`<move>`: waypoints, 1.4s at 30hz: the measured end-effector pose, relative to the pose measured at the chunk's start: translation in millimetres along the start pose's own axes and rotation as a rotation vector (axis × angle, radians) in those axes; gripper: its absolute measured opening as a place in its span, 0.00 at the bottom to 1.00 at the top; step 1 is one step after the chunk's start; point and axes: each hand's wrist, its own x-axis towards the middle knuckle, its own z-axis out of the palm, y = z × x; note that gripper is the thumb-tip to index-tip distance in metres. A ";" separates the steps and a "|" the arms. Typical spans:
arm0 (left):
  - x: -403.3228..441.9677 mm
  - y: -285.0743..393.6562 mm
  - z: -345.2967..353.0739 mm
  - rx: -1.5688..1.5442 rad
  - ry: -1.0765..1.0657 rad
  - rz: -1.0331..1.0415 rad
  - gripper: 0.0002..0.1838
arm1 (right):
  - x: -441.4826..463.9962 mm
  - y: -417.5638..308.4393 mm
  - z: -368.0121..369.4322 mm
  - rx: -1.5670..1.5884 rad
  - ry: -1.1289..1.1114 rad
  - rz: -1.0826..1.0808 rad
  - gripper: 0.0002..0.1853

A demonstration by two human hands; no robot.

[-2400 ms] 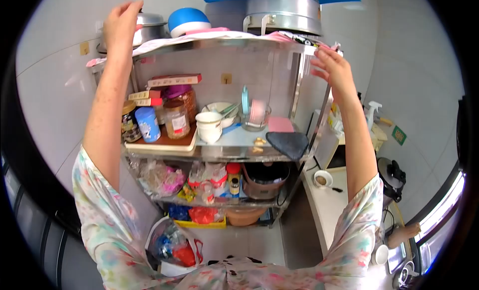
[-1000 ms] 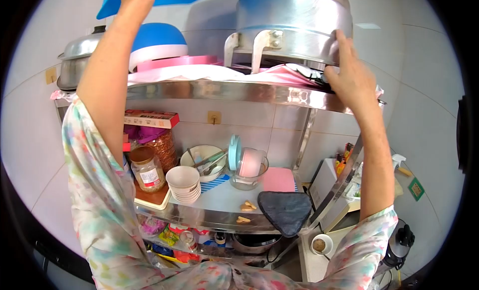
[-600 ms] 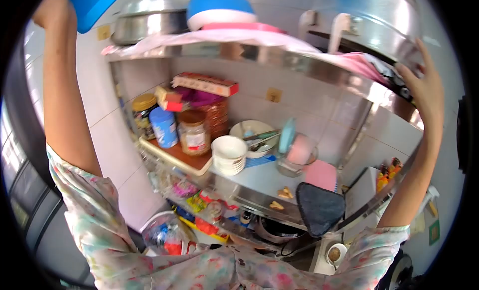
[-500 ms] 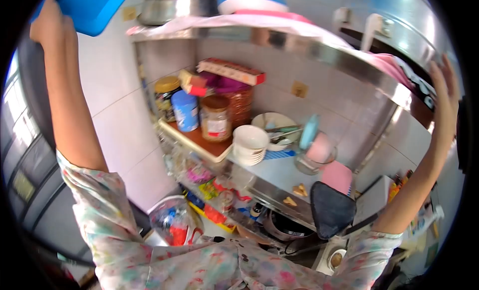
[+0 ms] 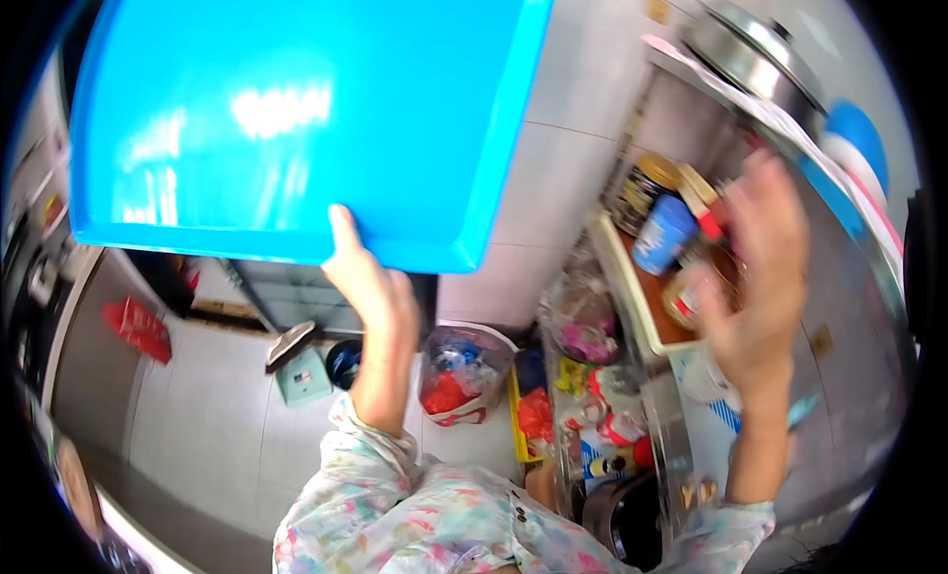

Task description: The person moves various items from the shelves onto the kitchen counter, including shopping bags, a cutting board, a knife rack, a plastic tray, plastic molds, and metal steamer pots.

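To manage the blue tray (image 5: 296, 169) well, the left hand (image 5: 367, 278) should grip its near rim firmly and hold the wrist stiff, since a single hold on one edge probably lets the far side dip or twist. That hand is closed over the near edge, right of its middle toward the right corner, thumb on the inner face; the fingers beneath are hidden, so how tightly they clasp cannot be told. The right hand (image 5: 758, 278), blurred, is loosely spread with nothing seen in it, in front of the metal rack (image 5: 671, 446); bringing it to the tray's right edge would steady the load. The tray should swing clear of the rack's upper shelf edge and the lidded pot (image 5: 750, 61) at that shelf's far end. The tray is up in the air over the floor (image 5: 227, 406), left of the rack: broad, shallow and bright blue, with straight sides, rounded corners, a low raised rim and a glossy face streaked by white glare. Nothing lies on the part in view.
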 end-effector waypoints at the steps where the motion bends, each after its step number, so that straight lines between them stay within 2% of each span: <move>1: 3.3 6.6 -13.4 0.006 0.067 -0.014 0.17 | -2.0 -19.5 25.8 0.000 -0.106 -0.114 0.28; 3: 24.9 9.8 -58.2 0.042 0.162 -0.064 0.17 | -5.2 -60.9 77.9 -0.015 -0.212 -0.336 0.19; 4: 34.0 18.0 -77.7 0.046 0.180 -0.077 0.17 | -4.6 -80.2 103.4 0.020 -0.201 -0.411 0.19; 9: 93.1 87.9 -163.9 0.081 0.343 -0.195 0.17 | 41.8 -181.1 221.9 0.281 -0.164 -0.624 0.23; 11: 118.6 125.6 -197.5 0.138 0.373 -0.221 0.17 | 66.3 -235.7 265.8 0.384 0.005 -0.722 0.25; 14: 140.7 179.3 -252.6 0.256 0.466 -0.234 0.18 | 116.0 -323.8 298.8 0.519 0.138 -0.863 0.22; 15: 151.5 198.6 -270.8 0.283 0.476 -0.225 0.19 | 137.8 -355.4 302.6 0.647 0.178 -0.924 0.18; 17: 163.2 236.8 -306.3 0.339 0.495 -0.216 0.20 | 153.6 -411.3 324.4 0.806 0.127 -1.039 0.16; 20: 181.3 281.3 -332.6 0.373 0.642 -0.224 0.25 | 155.9 -491.7 348.0 1.112 0.084 -1.120 0.15; 22: 191.3 302.5 -343.4 0.390 0.695 -0.235 0.27 | 161.5 -536.4 365.1 1.233 0.049 -1.110 0.15; 23: 198.1 311.9 -350.8 0.302 0.661 -0.185 0.26 | 168.6 -556.7 369.8 1.291 0.029 -1.104 0.16; 24: 205.2 322.3 -358.4 0.217 0.626 -0.136 0.26 | 180.9 -576.7 371.0 1.407 0.081 -1.055 0.17; 25: 214.6 338.8 -357.3 0.183 0.571 -0.112 0.28 | 189.4 -599.2 377.6 1.541 0.027 -0.961 0.16; 26: 224.3 358.5 -381.6 0.074 0.563 -0.180 0.28 | 200.2 -620.0 376.4 1.634 -0.016 -0.839 0.15; 27: 230.1 365.8 -396.3 0.141 0.559 -0.070 0.29 | 209.7 -635.3 372.3 1.717 -0.063 -0.710 0.13; 29: 243.2 379.9 -406.1 0.284 0.533 0.152 0.29 | 228.4 -653.7 366.2 1.721 -0.493 -0.406 0.12; 31: 258.5 375.9 -438.5 0.640 0.589 0.244 0.32 | 240.9 -678.1 384.2 1.929 -0.797 -0.160 0.13; 33: 280.1 353.0 -483.1 1.007 0.577 0.259 0.35 | 244.0 -701.4 404.6 2.162 -1.083 0.105 0.13; 34: 298.6 332.8 -514.7 1.186 0.511 0.305 0.36 | 249.0 -708.1 409.4 2.158 -1.184 0.169 0.12; 35: 317.4 309.9 -535.4 1.363 0.440 0.347 0.37 | 251.3 -717.6 419.5 2.173 -1.230 0.235 0.13; 37: 350.8 265.1 -533.5 1.763 0.578 0.255 0.38 | 258.2 -734.6 441.6 2.192 -1.315 0.379 0.13; 40: 400.1 263.5 -539.6 1.769 0.576 0.403 0.38 | 275.2 -753.7 462.7 2.285 -1.290 0.515 0.15; 42: 431.4 277.9 -546.4 1.770 0.489 0.405 0.39 | 283.2 -763.6 482.7 2.316 -1.255 0.517 0.15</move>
